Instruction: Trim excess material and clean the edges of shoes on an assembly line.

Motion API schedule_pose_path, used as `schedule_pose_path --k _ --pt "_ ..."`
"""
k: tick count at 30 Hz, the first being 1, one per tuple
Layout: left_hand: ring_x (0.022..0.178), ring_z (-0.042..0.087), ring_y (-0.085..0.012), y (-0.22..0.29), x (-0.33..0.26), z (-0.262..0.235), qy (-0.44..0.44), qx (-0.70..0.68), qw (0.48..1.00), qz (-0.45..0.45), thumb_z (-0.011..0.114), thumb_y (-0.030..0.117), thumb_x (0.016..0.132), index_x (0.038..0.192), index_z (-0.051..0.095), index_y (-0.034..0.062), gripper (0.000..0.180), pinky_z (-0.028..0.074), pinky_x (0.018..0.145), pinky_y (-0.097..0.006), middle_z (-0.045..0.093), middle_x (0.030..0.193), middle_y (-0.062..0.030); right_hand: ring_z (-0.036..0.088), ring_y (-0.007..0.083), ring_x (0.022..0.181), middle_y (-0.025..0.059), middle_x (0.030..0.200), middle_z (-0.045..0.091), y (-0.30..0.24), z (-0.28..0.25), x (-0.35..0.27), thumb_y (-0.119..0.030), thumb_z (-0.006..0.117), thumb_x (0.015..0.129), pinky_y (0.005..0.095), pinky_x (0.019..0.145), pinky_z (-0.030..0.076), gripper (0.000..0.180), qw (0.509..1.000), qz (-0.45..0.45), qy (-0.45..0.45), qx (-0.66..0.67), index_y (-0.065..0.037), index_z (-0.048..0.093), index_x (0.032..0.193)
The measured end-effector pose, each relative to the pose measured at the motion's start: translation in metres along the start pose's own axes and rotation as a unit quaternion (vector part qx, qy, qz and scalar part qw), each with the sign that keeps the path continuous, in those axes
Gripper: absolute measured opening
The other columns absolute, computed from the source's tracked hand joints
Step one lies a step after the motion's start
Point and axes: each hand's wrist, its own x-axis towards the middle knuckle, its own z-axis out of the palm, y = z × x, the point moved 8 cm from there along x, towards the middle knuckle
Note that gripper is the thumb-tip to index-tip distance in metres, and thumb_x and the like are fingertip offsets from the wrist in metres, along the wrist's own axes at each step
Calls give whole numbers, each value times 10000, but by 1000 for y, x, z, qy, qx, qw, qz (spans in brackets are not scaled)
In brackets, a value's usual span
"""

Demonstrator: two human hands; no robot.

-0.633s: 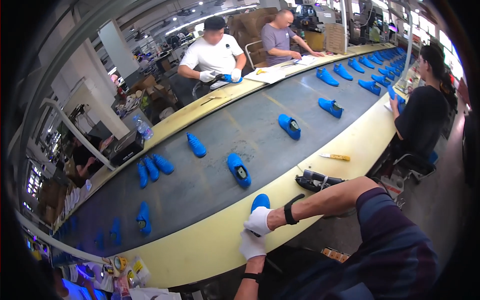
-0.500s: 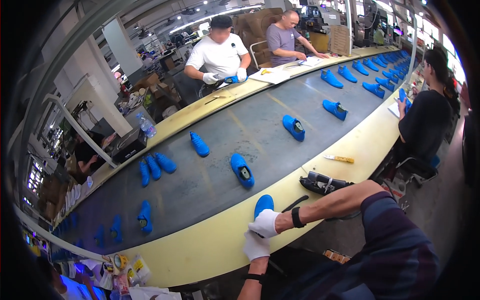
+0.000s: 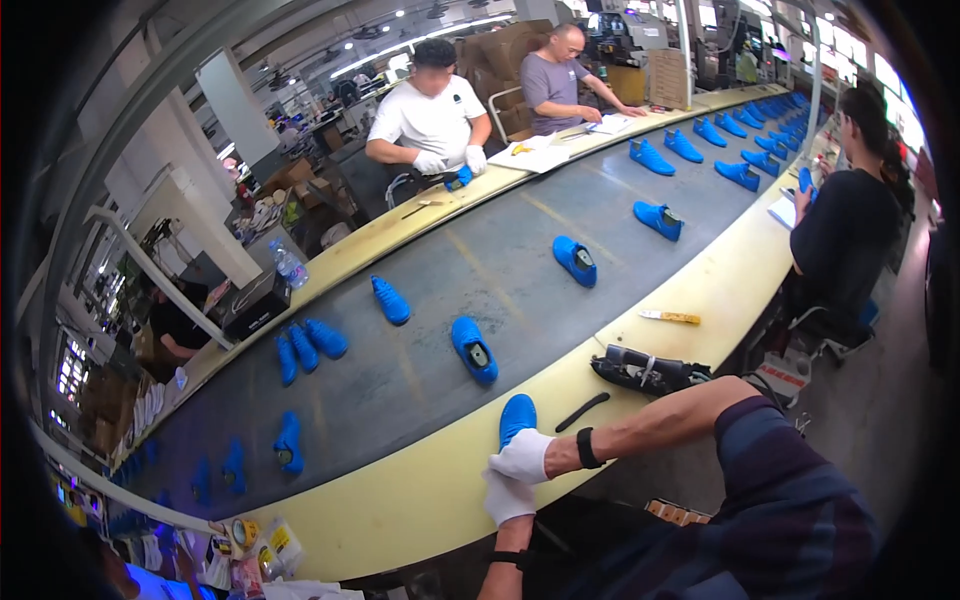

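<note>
A blue shoe (image 3: 518, 415) stands toe-away on the near yellow ledge. My right hand (image 3: 523, 458), in a white glove, is closed around its heel and opening. Just below, my left hand (image 3: 508, 498), also gloved, is closed at the back of the same shoe. Its fingertips are hidden behind the shoe and the right hand. Beside my right wrist lies a slim curved black strip (image 3: 582, 411). Further right, a black device (image 3: 650, 368) with a light band rests on the ledge. Past it is a small tool (image 3: 670, 317) with a yellow handle.
A grey belt (image 3: 410, 345) carrying several blue shoes (image 3: 474, 350) runs between two yellow ledges. Opposite, a person in white (image 3: 425, 115) and one in grey (image 3: 555, 90) work; another (image 3: 845, 220) sits at right. A tape roll (image 3: 243, 532) and bags are at lower left.
The view has shifted slightly. My hands stay on the shoe, and more of the black strip shows beside my wrist. The person in white has lowered the blue item in their hands.
</note>
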Motion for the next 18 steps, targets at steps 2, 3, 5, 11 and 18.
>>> schedule_pose_path --k 2,3,5,11,18 --pt "1094 712 -473 -8 -1 4 -3 -16 1000 -14 670 392 992 1359 525 33 534 584 862 -568 674 1250 -262 747 393 665 173 710 711 -4 0 1 -170 657 903 496 540 556 171 1000 0 18 6 -10 668 963" --pt "1130 698 -465 -10 -1 4 -3 -34 999 -33 688 385 987 1416 488 22 596 577 889 -557 656 1284 -264 744 395 657 175 708 710 -6 2 1 -170 656 903 497 533 555 169 1000 -5 15 -6 -10 666 958" --pt "1135 696 -467 0 -10 -6 -8 -29 998 -51 696 369 984 1397 501 19 576 574 892 -556 664 1273 -261 739 400 641 182 703 705 -9 3 -2 -165 661 897 502 515 552 163 1000 -8 16 -6 -7 659 938" --pt "1153 689 -475 -10 -21 -8 3 -30 999 -20 686 381 986 1348 531 17 536 565 910 -566 678 1271 -267 734 433 682 209 746 704 -21 5 -14 -197 623 949 527 562 567 181 994 15 69 85 -20 660 935" --pt "1033 720 -481 2 -24 -23 15 1 989 -144 682 430 983 1417 529 66 586 563 910 -574 696 1264 -240 744 361 855 180 889 720 96 -88 -90 -110 695 903 464 741 595 283 988 125 75 52 -96 721 1184"
